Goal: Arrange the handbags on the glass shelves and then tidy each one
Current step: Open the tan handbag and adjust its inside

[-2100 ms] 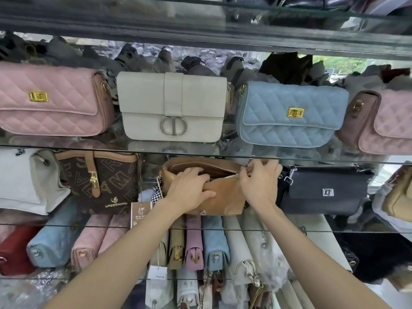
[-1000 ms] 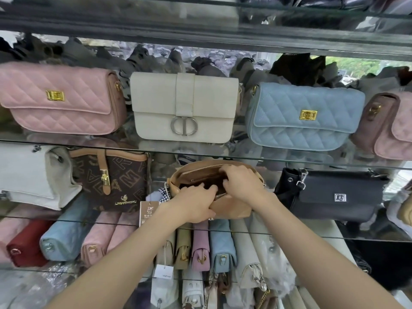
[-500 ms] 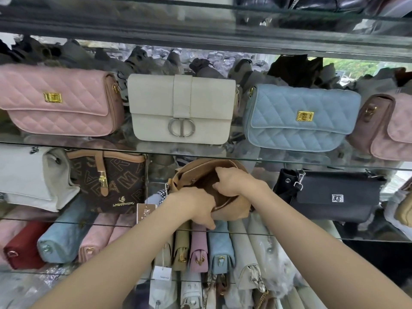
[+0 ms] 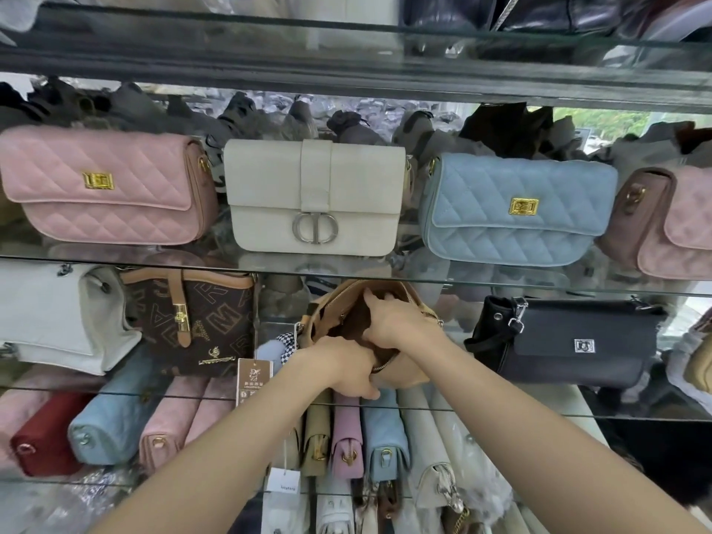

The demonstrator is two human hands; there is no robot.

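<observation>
Three tiers of glass shelves point(image 4: 501, 287) are seen, each crowded with handbags. On the upper tier a pink quilted bag point(image 4: 104, 186), a cream flap bag point(image 4: 314, 196) with a round metal clasp, a light blue quilted bag point(image 4: 516, 210) and a second pink quilted bag point(image 4: 670, 221) at the right edge are lined up side by side, fronts outward. On the middle tier a white bag point(image 4: 50, 314) is set at the far left, just beside a brown monogram bag point(image 4: 192, 321) with a tan strap and gold buckle; a black flap bag point(image 4: 570, 341) stands well to the right. On the lowest tier, narrower bags in red, blue, pink, tan and cream are packed end-on in a row.

Between the monogram bag and the black bag, on the middle tier, a tan handbag point(image 4: 404, 373) is held with its mouth wide open and tilted toward the camera, its dark brown lining exposed. The near lower edge of this bag is gripped by the left hand point(image 4: 346, 368), the fingers being curled under it. The right hand point(image 4: 397, 321) is placed inside the opening, its fingers bent against the lining; whether anything is grasped there cannot be told. A hang tag point(image 4: 254, 373) is seen just left of the tan handbag.
</observation>
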